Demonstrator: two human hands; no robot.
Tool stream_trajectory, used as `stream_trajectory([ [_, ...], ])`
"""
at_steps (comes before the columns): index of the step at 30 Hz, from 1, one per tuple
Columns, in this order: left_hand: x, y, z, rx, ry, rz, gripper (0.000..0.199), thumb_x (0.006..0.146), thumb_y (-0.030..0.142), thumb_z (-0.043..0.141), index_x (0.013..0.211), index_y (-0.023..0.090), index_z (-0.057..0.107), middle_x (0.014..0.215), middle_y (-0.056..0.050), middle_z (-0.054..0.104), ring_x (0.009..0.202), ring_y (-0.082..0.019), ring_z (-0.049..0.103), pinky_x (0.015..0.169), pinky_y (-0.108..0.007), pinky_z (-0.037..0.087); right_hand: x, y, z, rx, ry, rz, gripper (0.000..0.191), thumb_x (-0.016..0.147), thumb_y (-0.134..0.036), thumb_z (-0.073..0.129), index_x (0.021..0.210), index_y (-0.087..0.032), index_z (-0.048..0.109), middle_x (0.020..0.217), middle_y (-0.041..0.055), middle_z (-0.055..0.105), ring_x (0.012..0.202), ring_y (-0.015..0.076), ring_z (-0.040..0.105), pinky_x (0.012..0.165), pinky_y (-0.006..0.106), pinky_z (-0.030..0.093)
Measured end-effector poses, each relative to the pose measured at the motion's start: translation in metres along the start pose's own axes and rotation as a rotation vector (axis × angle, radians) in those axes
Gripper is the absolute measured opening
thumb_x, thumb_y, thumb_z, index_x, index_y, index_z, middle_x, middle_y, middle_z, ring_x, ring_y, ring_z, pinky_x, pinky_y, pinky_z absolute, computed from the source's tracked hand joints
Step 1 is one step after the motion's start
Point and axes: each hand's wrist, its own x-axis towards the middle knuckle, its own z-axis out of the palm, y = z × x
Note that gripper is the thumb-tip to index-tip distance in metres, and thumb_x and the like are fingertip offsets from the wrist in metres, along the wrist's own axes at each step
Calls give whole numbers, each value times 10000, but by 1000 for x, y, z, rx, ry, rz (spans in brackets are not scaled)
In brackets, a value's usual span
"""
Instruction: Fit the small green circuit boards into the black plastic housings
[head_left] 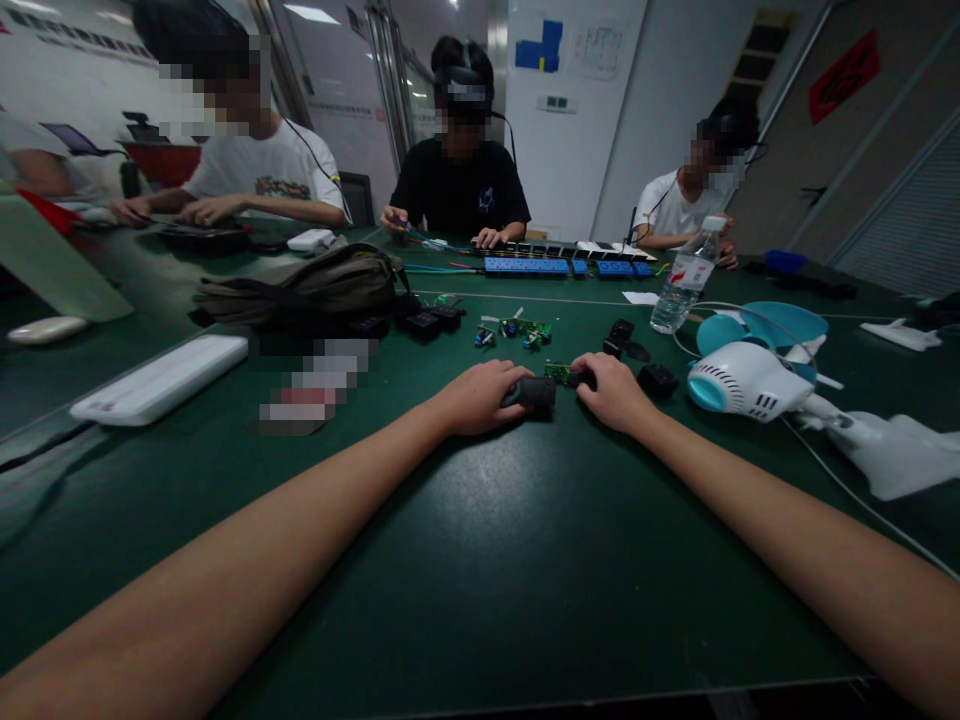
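My left hand (484,398) rests on the green table with its fingers closed round a short black cylindrical part (538,394). To the right of it, my right hand (611,388) pinches a small dark piece (580,379) whose kind I cannot make out. A small green circuit board (556,371) lies between the two hands, close to my right fingertips. Just beyond are several more circuit boards (514,327) with blue components. Black plastic pieces (619,338) sit behind my right hand, and a black block (658,380) is beside it.
A white and teal fan (750,380) lies at the right, near a water bottle (679,285). A dark bag (300,290) and a white power strip (165,378) are at the left. Blue blocks (529,267) line the far side, where several people sit.
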Motion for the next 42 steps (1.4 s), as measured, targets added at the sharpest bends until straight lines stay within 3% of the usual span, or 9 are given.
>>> stream_trajectory([
  [11,0,0,0,1,-5,-6,411,895,393,585,1262,209,568,1106,-92,652,991,-245,613,868,-352,464,0,-4,-2,-22,-31,31,278,792,-94,567,1051,-149,652,1029,117,656,985,257,593,917,379,461],
  [26,-1,1,-2,-7,-12,-1,416,905,399,558,1278,215,559,1107,-91,644,999,-248,599,875,-361,455,-1,-3,-1,35,10,-5,222,768,-98,545,957,-179,628,963,89,656,933,246,582,865,370,462],
  [34,-1,2,-2,-15,-16,-7,422,903,377,569,1288,205,553,1127,-100,642,1013,-255,598,891,-365,452,-6,-16,-11,140,233,-197,140,785,-128,518,881,-191,598,906,92,647,907,258,577,847,378,459],
  [38,0,1,0,0,-4,-2,414,891,364,583,1271,202,564,1090,-93,645,997,-251,602,873,-353,456,-10,-21,-10,182,120,-386,160,856,-192,527,978,-175,630,828,66,623,830,230,572,789,351,464],
  [42,0,0,1,6,19,13,400,896,384,578,1254,205,571,1071,-87,647,975,-241,606,860,-343,460,-12,-23,-8,185,30,-424,253,880,-250,562,1114,-180,629,871,65,631,869,230,577,804,351,469],
])
